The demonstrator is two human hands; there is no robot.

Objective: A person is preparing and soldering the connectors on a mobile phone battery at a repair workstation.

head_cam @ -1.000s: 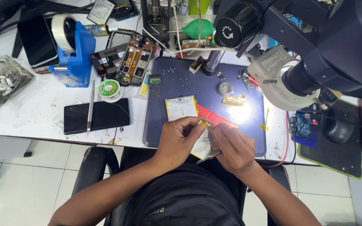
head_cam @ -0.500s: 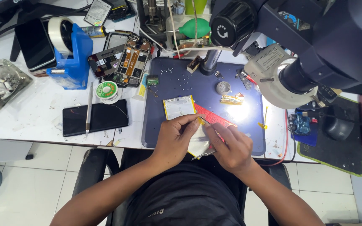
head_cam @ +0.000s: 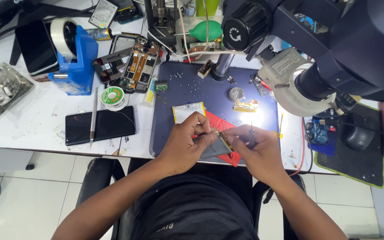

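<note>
Head view: I see my left hand (head_cam: 184, 144) and right hand (head_cam: 256, 149) meeting at the near edge of the dark mat (head_cam: 174, 89) on the bench (head_cam: 32, 124). The left hand is clamped on a flat grey battery (head_cam: 216, 146), thumb on top, fingers curled under, holding it just over the mat's front edge. The right hand's fingers are pinched together around thin tweezers (head_cam: 250, 135) (the tips are too small for me to tell whether they touch the battery), and its fingertips sit right at the battery's far corner. Under both hands lies a red sheet (head_cam: 218, 122), with a white-faced panel (head_cam: 187, 111) just beyond the left hand. Farther up the mat are a small round metal part (head_cam: 236, 93) and a strip of gold foil (head_cam: 245, 106). The microscope (head_cam: 334, 49) hangs over the right side. Left of the mat lie a black phone (head_cam: 99, 124), a solder spool (head_cam: 112, 96), an opened phone (head_cam: 141, 64) and a blue tape dispenser (head_cam: 76, 58).
</note>
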